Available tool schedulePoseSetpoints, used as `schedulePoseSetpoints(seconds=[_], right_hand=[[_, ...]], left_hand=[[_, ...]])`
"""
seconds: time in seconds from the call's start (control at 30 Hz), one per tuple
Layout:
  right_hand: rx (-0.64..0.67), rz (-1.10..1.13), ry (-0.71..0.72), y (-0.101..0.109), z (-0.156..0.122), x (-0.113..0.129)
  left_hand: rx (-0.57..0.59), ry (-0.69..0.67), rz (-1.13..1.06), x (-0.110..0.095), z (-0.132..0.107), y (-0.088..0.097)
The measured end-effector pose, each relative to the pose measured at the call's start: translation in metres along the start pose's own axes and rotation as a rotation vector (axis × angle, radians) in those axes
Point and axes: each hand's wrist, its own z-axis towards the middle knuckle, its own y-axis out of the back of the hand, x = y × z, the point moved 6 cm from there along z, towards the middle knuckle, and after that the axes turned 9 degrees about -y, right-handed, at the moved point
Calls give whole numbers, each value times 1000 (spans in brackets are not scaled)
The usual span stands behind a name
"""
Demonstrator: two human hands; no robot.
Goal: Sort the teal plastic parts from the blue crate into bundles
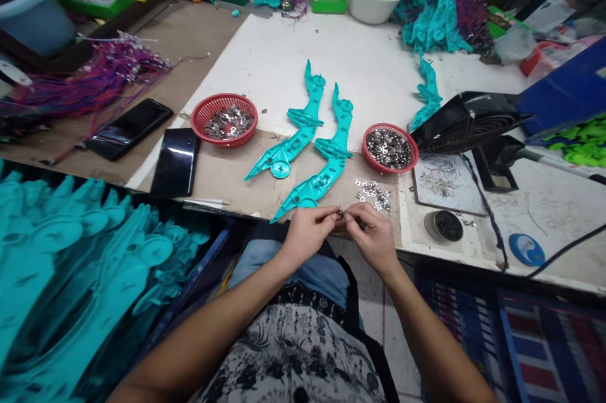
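My left hand and my right hand meet at the table's front edge, thumbs and fingertips pinched together. A tiny metal piece shows between them; its exact shape is too small to make out. Just beyond my right hand lies a loose scatter of small metal clips. Two turquoise plastic parts lie side by side: the nearer one reaches almost to my left hand, and the other one rests farther left. A red basket of small metal pieces stands behind the scatter.
Another red basket of metal pieces stands left, near a dark tablet-like slab and a phone. On the right are a small black fan, a soldering iron holder and a round tin. Turquoise parts fill the left side.
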Motion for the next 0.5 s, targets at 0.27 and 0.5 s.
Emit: schedulePoseSetpoints(seconds=[0.27, 0.5], right_hand=[[13, -187, -87, 9, 25, -25], [2, -460, 16, 9, 33, -29]], left_hand=[[-102, 249, -542, 14, -5, -2], [-110, 210, -572, 4, -4, 0]])
